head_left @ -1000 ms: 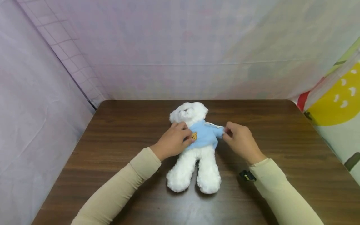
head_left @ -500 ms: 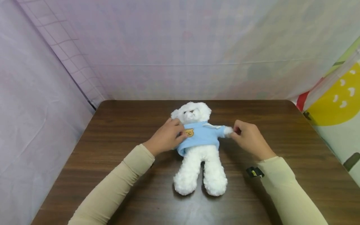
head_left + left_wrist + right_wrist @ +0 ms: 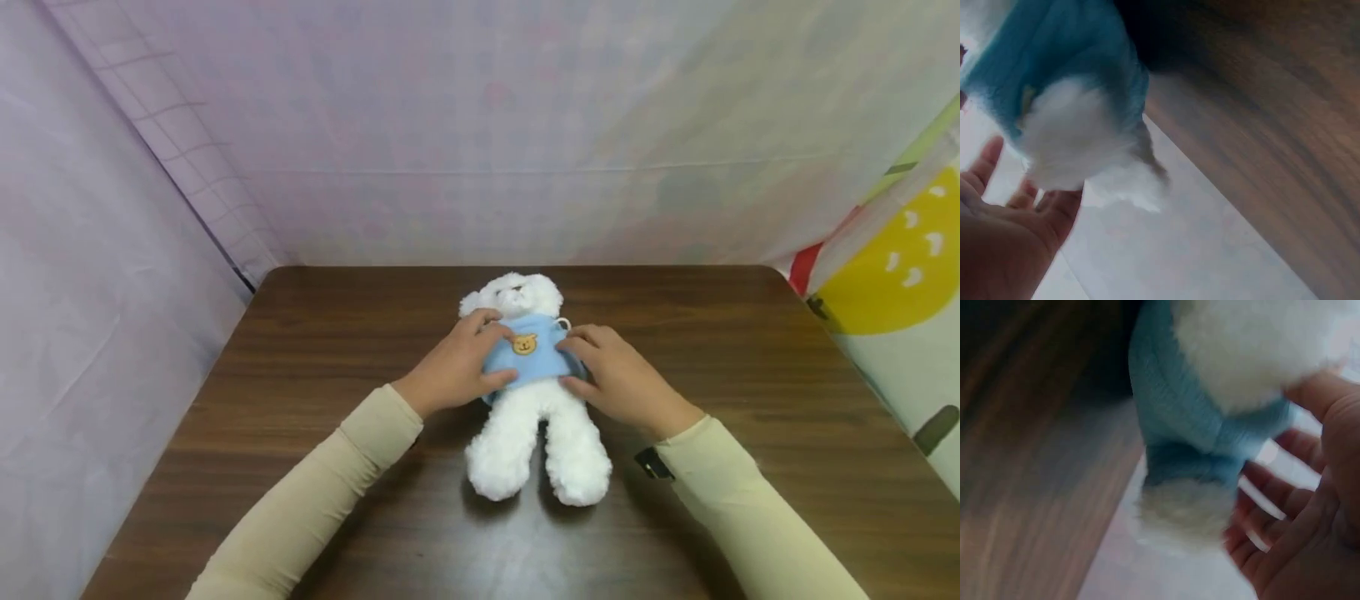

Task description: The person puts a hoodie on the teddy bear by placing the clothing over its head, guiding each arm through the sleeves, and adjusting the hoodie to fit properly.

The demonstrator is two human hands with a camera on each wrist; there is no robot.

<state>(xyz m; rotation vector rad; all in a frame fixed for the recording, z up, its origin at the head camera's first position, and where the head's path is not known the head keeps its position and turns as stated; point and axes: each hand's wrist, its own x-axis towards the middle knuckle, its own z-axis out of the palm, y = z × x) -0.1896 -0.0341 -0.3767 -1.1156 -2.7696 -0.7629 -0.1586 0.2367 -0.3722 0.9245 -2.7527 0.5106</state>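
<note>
A white plush teddy bear (image 3: 577, 462) lies on its back on the brown table, head toward the far edge. It wears a light blue shirt (image 3: 534, 367) with a yellow bear-face patch (image 3: 524, 344). My left hand (image 3: 457, 367) rests on the shirt's left side, thumb and fingers spread apart. On the opposite side my right hand (image 3: 622, 379) touches the shirt with spread fingers. In the right wrist view, the bear's fluffy paw (image 3: 1185, 509) pokes out of a blue sleeve beside my fingers. The left wrist view shows another white paw (image 3: 1075, 134) near my fingertips.
Brown wood-grain table (image 3: 315, 333) surrounds the bear. Pale patterned curtain (image 3: 480, 150) hangs behind the far edge, and another white cloth (image 3: 97, 333) hangs at the left. A panel with a yellow print (image 3: 900, 258) stands at the right.
My right hand released the bear's arm and moved left onto the shirt's side. My left hand shifted slightly right over the shirt. The bear's body straightened, with its patch now more central.
</note>
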